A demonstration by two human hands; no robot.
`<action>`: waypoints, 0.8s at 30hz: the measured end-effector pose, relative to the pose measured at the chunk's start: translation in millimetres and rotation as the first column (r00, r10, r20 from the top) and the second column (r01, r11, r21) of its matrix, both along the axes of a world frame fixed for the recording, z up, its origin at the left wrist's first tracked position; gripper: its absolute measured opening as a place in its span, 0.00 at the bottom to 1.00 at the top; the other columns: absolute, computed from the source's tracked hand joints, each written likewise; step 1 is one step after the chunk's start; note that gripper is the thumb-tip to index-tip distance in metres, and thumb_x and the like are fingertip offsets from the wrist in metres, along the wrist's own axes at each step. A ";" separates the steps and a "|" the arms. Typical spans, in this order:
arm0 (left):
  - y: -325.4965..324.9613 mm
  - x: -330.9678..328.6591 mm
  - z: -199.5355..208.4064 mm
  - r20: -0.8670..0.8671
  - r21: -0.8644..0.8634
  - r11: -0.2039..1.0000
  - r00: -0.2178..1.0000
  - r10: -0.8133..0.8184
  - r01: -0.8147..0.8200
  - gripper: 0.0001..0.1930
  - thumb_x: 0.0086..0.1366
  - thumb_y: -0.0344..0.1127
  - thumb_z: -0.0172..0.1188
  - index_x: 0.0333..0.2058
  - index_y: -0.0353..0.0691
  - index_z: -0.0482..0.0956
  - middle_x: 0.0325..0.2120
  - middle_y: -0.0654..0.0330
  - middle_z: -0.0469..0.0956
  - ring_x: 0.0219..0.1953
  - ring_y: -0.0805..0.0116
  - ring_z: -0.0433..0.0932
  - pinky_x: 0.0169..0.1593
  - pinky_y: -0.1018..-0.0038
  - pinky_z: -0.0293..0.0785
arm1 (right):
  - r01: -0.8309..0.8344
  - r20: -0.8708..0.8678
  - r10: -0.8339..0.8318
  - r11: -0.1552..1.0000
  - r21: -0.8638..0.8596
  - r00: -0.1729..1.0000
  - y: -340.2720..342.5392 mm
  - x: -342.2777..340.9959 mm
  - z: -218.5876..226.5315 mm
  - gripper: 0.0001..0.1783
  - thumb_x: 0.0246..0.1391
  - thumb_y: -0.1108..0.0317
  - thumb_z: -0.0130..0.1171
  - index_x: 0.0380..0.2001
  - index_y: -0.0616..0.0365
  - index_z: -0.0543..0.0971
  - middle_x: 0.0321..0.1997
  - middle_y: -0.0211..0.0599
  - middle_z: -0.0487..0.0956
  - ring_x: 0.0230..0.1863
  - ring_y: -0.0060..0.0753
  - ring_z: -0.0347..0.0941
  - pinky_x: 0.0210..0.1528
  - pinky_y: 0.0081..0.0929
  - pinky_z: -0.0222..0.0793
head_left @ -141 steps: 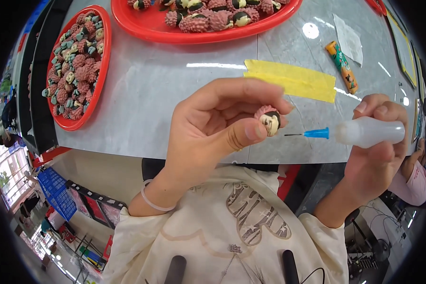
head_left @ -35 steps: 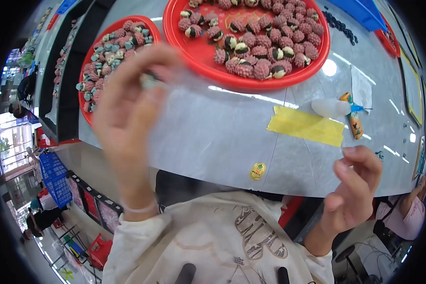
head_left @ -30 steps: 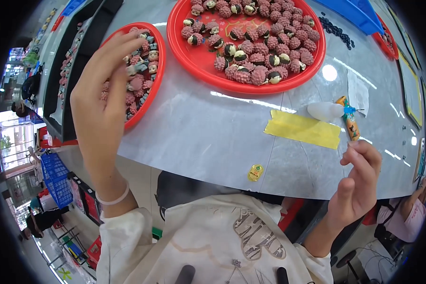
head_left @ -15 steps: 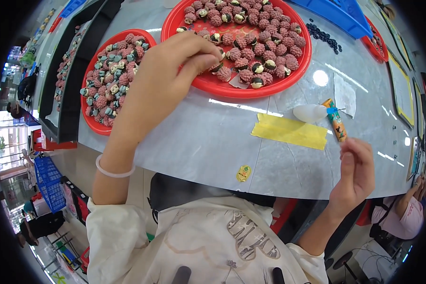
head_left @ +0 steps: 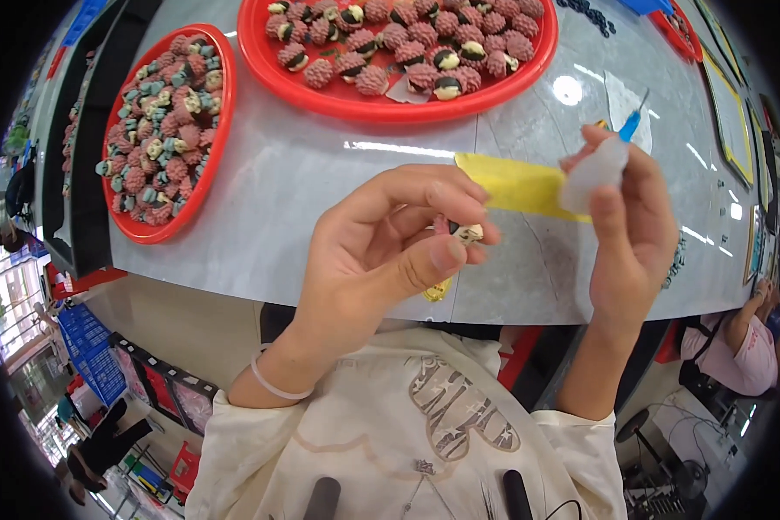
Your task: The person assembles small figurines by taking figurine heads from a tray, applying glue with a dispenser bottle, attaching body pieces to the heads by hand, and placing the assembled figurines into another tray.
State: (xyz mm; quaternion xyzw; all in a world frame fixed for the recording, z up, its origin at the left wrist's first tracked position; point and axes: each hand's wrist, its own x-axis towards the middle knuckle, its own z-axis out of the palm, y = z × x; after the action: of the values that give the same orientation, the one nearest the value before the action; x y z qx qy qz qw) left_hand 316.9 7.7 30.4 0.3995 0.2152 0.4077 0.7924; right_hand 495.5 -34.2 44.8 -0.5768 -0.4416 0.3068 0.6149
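Note:
Just above the table's near side, my left hand (head_left: 364, 247) pinches a small figurine (head_left: 468, 232) with black and cream parts; my fingers hide most of it. My right hand (head_left: 637, 251) grips a translucent white squeeze bottle (head_left: 596, 178) whose blue needle tip (head_left: 633, 121) points up and away. The two hands are apart, with the bottle to the right of the figurine. Beyond them, a large round red tray (head_left: 364, 106) holds many knobbly pink pieces, several with black and cream parts.
On the left, a smaller red tray (head_left: 229, 95) is full of pink pieces with grey-blue parts, beside a long black tray (head_left: 82, 186). Yellow tape (head_left: 520, 186) and a gold oval sticker (head_left: 438, 289) lie on the grey table (head_left: 295, 182). Small dark pieces (head_left: 588, 16) lie at the far right.
My left hand has come back from the large tray toward me, now with a figurine. My right hand has picked the squeeze bottle up off the table. The view has shifted.

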 end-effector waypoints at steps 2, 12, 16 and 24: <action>-4.3 1.3 -6.0 0.038 -0.044 0.998 0.998 -0.040 0.042 0.14 0.55 0.31 0.53 0.38 0.30 0.65 0.35 0.54 0.70 0.36 0.69 0.71 0.39 0.77 0.69 | -0.082 0.039 0.083 0.996 -0.018 0.996 -10.3 9.1 2.8 0.20 0.46 0.62 0.52 0.39 0.67 0.68 0.31 0.38 0.71 0.30 0.25 0.67 0.32 0.18 0.62; -10.2 9.9 -7.7 -0.040 -0.040 0.999 0.999 -0.027 0.025 0.18 0.51 0.42 0.57 0.34 0.35 0.68 0.30 0.53 0.70 0.30 0.68 0.71 0.30 0.80 0.68 | -0.085 0.131 0.098 0.992 -0.097 0.987 -35.5 22.6 26.8 0.27 0.37 0.51 0.59 0.33 0.62 0.68 0.32 0.42 0.66 0.36 0.28 0.62 0.37 0.17 0.59; -10.9 10.2 -5.0 -0.099 -0.073 0.997 0.995 -0.004 -0.003 0.19 0.47 0.42 0.60 0.33 0.34 0.69 0.30 0.51 0.70 0.30 0.68 0.70 0.29 0.80 0.69 | -0.075 0.250 0.084 0.996 -0.045 0.964 -30.6 22.8 24.3 0.28 0.40 0.50 0.55 0.34 0.66 0.67 0.31 0.42 0.66 0.35 0.29 0.62 0.37 0.19 0.59; -10.6 10.8 -5.3 -0.103 -0.086 0.996 0.995 -0.003 -0.006 0.19 0.46 0.42 0.61 0.32 0.33 0.70 0.29 0.50 0.71 0.31 0.65 0.72 0.27 0.78 0.72 | -0.158 0.650 0.197 0.980 -0.119 0.734 -43.6 19.2 48.1 0.27 0.44 0.53 0.51 0.33 0.73 0.67 0.30 0.49 0.67 0.30 0.34 0.62 0.32 0.25 0.61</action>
State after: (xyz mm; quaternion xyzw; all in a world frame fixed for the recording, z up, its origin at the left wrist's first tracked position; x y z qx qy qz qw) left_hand 327.7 -2.9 25.0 0.3853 0.2735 0.3775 0.7964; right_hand 514.7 -77.7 92.8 -0.6199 -0.6740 0.1532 0.3715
